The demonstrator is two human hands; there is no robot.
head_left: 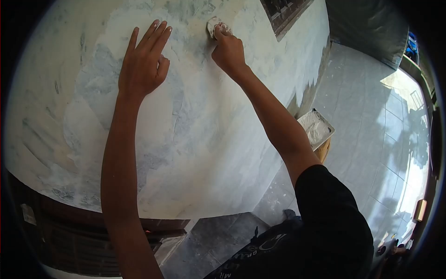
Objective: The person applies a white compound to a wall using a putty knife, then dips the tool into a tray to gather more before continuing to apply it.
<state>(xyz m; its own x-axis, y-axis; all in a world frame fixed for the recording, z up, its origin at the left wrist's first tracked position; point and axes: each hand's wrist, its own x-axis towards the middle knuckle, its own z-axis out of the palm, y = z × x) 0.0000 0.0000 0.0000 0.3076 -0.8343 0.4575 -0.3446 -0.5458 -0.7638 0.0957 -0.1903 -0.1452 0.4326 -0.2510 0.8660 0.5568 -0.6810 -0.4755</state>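
In the head view, my left hand lies flat on a pale wall, fingers stretched out and thumb held apart. Up and to its right, my right hand is closed around a wad smeared with white paste, which is against the wall. The paste hides what the wad is made of. Uneven white and greyish patches cover the wall surface around both hands.
A shallow tray of white paste stands low at the right on a tan support. A dark framed opening cuts the wall's upper right. Dark slatted woodwork is at lower left, with grey tiled floor to the right.
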